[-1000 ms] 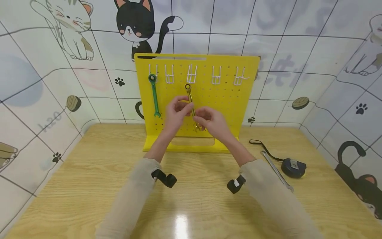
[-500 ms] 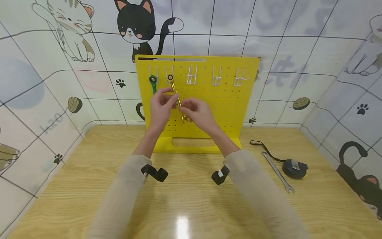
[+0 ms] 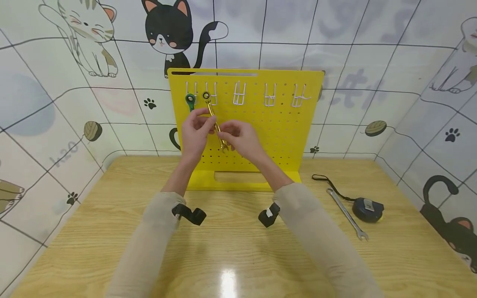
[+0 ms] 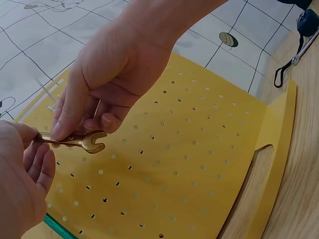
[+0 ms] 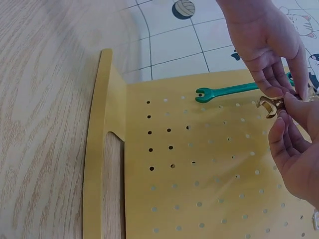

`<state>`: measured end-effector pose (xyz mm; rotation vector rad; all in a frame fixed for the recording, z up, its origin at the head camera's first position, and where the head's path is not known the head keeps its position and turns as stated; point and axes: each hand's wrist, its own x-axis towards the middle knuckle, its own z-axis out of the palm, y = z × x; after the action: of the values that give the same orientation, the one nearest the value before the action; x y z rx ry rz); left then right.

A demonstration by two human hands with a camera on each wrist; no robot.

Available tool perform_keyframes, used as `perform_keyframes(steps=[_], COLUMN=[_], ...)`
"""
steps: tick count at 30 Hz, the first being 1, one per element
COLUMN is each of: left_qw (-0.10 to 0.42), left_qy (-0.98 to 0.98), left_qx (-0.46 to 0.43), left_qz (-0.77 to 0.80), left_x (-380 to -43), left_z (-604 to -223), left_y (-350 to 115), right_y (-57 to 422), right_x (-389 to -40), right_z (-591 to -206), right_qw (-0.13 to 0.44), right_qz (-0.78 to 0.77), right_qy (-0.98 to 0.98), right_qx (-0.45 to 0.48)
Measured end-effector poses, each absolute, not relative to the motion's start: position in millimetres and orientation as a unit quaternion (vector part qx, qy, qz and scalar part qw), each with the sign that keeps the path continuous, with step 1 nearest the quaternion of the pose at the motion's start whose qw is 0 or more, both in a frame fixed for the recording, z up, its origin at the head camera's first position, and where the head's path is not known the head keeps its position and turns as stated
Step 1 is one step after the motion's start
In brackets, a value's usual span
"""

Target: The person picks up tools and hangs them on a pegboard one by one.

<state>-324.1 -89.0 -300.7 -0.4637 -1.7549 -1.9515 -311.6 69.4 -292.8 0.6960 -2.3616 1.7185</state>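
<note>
A gold combination wrench (image 3: 211, 108) stands tilted in front of the yellow pegboard (image 3: 275, 136), its ring end at the second white hook (image 3: 215, 98). Whether the ring is on the hook cannot be told. My left hand (image 3: 193, 134) pinches the wrench around mid-shaft. Lower down, my right hand (image 3: 242, 140) pinches it near the open end, which shows clearly in the left wrist view as a gold fork (image 4: 93, 142). A green wrench (image 5: 229, 90) hangs at the first hook, partly hidden by my left hand in the head view.
Three more white hooks, including the middle hook (image 3: 239, 94), line the board's top to the right. On the wooden table (image 3: 231, 236) lie a silver wrench (image 3: 346, 213) and a dark tape measure (image 3: 367, 210) with a strap. A cat-patterned wall (image 3: 238, 54) stands behind.
Both hands have carried the gold wrench left and upward, from below the middle hook to the second hook. The left hand now covers much of the green wrench.
</note>
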Motion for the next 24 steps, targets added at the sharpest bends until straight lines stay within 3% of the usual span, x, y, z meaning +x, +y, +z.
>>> perform_keyframes(steps=[24], left_qw=[0.262], left_qy=[-0.747], left_qx=[-0.136], left_qz=[-0.596], left_x=[-346], left_z=[-311], left_y=[-107], right_y=[36], right_x=[-339], right_z=[-315], right_qw=[0.054], right_qz=[0.579], right_qy=[-0.797], right_qx=[0.163])
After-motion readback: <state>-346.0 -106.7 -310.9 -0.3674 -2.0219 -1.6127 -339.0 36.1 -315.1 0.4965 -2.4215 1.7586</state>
